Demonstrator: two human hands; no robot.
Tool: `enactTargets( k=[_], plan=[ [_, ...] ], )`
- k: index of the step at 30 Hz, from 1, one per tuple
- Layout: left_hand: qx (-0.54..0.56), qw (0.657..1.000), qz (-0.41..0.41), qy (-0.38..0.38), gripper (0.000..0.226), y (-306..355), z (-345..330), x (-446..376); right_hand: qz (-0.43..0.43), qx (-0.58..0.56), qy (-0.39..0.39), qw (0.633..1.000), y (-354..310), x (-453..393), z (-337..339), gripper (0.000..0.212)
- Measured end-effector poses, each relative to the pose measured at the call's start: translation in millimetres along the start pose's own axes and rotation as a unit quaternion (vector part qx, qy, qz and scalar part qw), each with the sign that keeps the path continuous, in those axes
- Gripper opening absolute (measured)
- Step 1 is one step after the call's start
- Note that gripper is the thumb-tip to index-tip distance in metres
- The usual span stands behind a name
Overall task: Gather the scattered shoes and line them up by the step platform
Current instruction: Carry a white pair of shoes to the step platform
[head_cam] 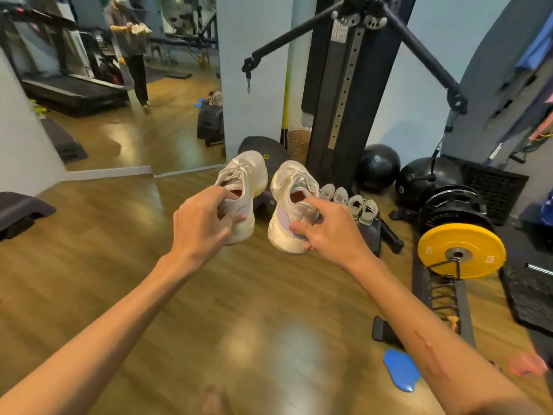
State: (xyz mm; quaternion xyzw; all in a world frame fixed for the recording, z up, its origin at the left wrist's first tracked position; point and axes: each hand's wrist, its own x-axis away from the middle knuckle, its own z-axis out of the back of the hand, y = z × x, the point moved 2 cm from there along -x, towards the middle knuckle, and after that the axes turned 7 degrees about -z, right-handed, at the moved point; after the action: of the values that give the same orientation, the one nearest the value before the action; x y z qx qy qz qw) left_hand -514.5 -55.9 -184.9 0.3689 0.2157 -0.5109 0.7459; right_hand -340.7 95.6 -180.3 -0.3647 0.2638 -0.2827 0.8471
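Note:
I carry a pair of white sneakers in the air over the wooden floor. My left hand grips the heel of the left white sneaker, fingers curled into its opening. My right hand grips the heel of the right white sneaker the same way. Both toes point away from me. Beyond them several grey-green shoes stand in a row on the dark step platform, which my right hand partly hides.
A cable machine, black exercise balls and a rack with a yellow weight plate crowd the right side. A wall mirror at left reflects the room. Another step sits far left; a blue pad lies near right.

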Motion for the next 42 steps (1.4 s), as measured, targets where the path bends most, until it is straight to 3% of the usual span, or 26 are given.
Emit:
enactTargets(
  k=[5, 13, 19, 24, 32, 36, 42],
  plan=[
    [0.025, 1.0, 0.002, -0.015, 0.03, -89, -77, -82, -0.031, -0.005, -0.016, 0.999, 35, -116, -30, 0.03],
    [0.041, 0.992, 0.049, -0.112, 0.034, -191, -199, -216, -0.108, -0.051, -0.05, 0.992, 90, -268, -75, 0.023],
    [0.053, 0.979, 0.095, -0.175, 0.034, -242, -309, -287, -0.139, -0.062, -0.092, 0.984, 173, -377, -97, 0.023],
    [-0.021, 0.97, 0.086, -0.228, 0.035, -271, -408, -357, -0.153, -0.063, -0.115, 0.98, 253, -472, -100, 0.019],
    [-0.046, 0.961, 0.135, -0.237, 0.043, -322, -538, -457, -0.218, -0.083, -0.183, 0.955, 334, -647, -89, 0.042],
    [-0.012, 0.957, 0.149, -0.248, 0.046, -368, -604, -497, -0.222, -0.076, -0.182, 0.955, 374, -730, -102, 0.029],
    [0.007, 0.921, 0.169, -0.351, 0.047, -471, -734, -536, -0.254, -0.013, -0.194, 0.948, 456, -845, -155, 0.027]
  ],
)
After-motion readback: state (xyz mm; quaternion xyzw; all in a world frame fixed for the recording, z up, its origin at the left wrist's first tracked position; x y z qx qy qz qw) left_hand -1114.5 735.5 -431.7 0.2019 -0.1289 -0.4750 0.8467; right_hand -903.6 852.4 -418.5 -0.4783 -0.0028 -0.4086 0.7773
